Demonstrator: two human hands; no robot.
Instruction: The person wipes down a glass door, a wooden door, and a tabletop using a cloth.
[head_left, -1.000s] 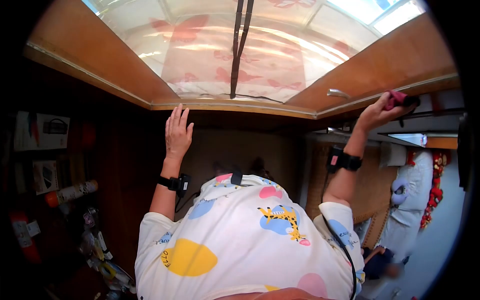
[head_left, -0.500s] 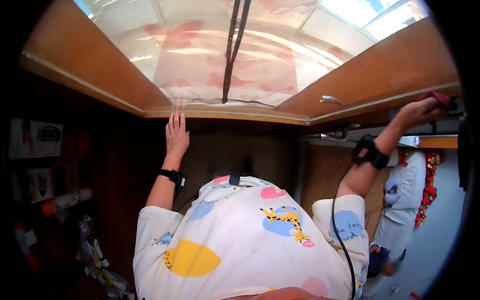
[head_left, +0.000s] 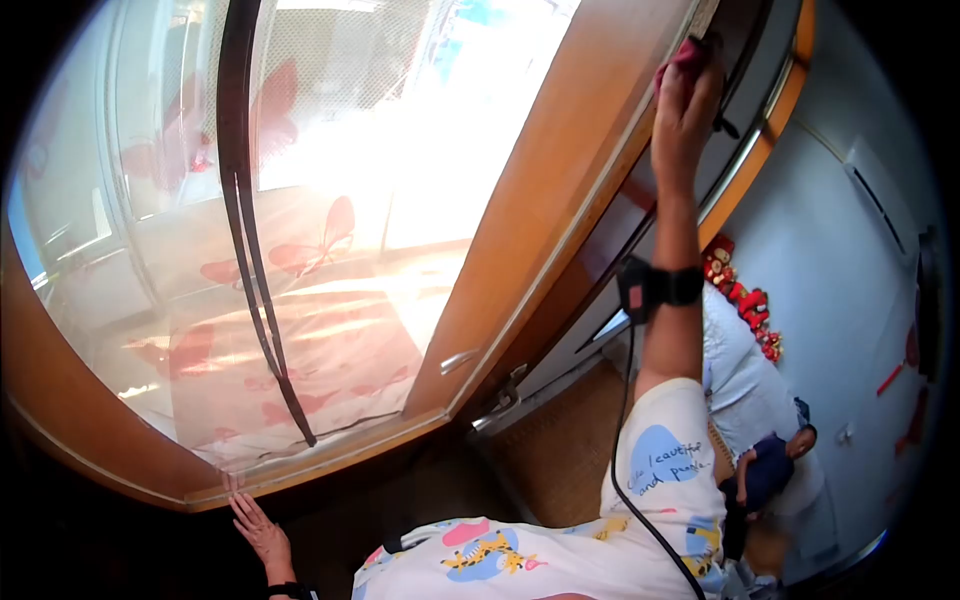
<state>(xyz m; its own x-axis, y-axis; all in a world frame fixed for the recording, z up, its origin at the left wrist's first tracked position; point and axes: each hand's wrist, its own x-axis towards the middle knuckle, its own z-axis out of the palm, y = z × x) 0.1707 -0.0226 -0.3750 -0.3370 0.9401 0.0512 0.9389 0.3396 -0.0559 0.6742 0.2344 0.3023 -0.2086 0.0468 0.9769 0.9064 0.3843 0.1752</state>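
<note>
- The wooden frame (head_left: 540, 200) spans the view, tilted; it looks rigid and heavy, with its long edges the firmest places to hold.
- Within it hangs a see-through curtain (head_left: 345, 300) printed with pink butterflies, apparently thin and pliable, perhaps slick.
- A bed with white covers (head_left: 750, 375) lies beyond, to the right.
- Another person (head_left: 768, 470), in a dark top, is beside the bed.
- The dark strip (head_left: 235, 120) runs down the curtain and splits in two lower down.
- The right hand (head_left: 683, 125) is raised, fingers bent round a dark red cloth, gripping it by the frame's outer edge.
- The left hand (head_left: 262, 535) is spread and grasps nothing; its fingertips are at the frame's bottom rail, though contact is hard to confirm.
- The dark red cloth (head_left: 680, 62) looks light, soft and not fragile; a bunched hold at its middle, as here, should suit it. Whether it touches the frame, I cannot tell.
- The metal handle (head_left: 458, 362) looks hard and smooth, best taken along its bar.
</note>
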